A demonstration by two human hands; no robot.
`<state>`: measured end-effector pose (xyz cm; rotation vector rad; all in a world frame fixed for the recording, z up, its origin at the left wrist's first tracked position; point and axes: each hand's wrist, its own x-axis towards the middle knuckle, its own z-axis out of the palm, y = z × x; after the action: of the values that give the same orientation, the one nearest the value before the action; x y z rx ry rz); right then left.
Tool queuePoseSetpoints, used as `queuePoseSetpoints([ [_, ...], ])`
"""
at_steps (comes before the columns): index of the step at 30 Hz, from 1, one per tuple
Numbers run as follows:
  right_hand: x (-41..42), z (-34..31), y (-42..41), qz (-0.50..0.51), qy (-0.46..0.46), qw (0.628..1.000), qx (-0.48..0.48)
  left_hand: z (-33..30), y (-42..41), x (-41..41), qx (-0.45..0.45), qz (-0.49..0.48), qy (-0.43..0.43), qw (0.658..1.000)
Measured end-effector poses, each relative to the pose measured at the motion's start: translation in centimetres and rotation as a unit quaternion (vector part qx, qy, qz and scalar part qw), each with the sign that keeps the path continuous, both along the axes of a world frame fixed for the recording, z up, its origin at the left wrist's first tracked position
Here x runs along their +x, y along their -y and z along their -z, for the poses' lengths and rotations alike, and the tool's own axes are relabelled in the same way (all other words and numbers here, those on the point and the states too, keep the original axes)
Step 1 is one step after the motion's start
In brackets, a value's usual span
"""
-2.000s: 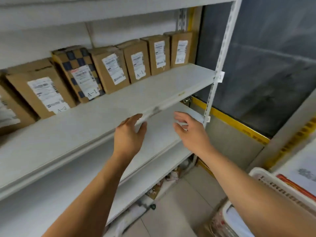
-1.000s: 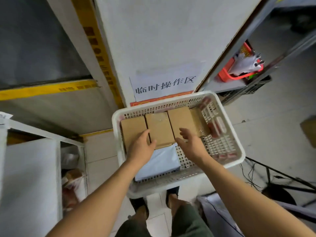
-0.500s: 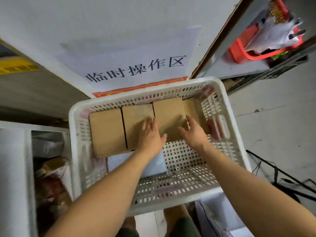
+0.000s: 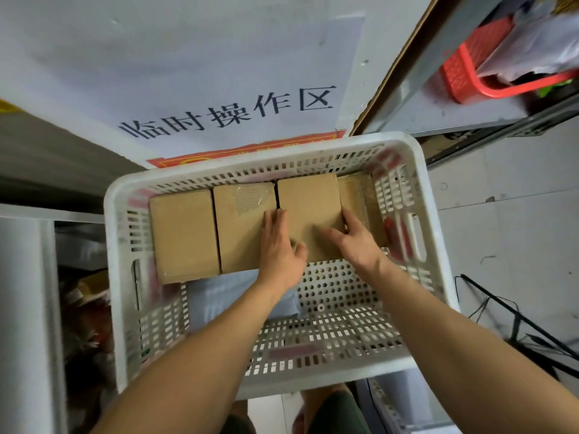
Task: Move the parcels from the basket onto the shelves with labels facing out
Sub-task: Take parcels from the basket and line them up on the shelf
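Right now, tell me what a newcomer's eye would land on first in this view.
First, the white basket filling the middle, with brown cardboard parcels packed in a row along its far wall. Both hands are on the third parcel from the left: the left hand at its left edge, the right hand at its right edge. Behind the basket, a white sign with large dark characters catches the eye, and a red basket sits upper right.
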<state>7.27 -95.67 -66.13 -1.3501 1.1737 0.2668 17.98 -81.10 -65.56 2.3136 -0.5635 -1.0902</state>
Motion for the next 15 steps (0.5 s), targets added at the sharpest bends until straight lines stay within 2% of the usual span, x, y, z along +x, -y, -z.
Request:
queuePoseSetpoints([
  [5,-1.1,-1.6,-1.1,0.037,0.027,0.998,0.032,-1.9,0.4,-0.4,-0.052,-0.127,-0.155,0.978],
  [10,-2.3,-3.9,-1.9,0.102,0.064,0.992,0.034,-3.9,0.4,-0.7,-0.150,-0.173,-0.206,0.951],
  [15,-1.7,-6.0,-4.3,0.116,0.047,0.989,-0.073,-8.4,0.2,-1.4,-0.212,-0.161,-0.216,0.939],
])
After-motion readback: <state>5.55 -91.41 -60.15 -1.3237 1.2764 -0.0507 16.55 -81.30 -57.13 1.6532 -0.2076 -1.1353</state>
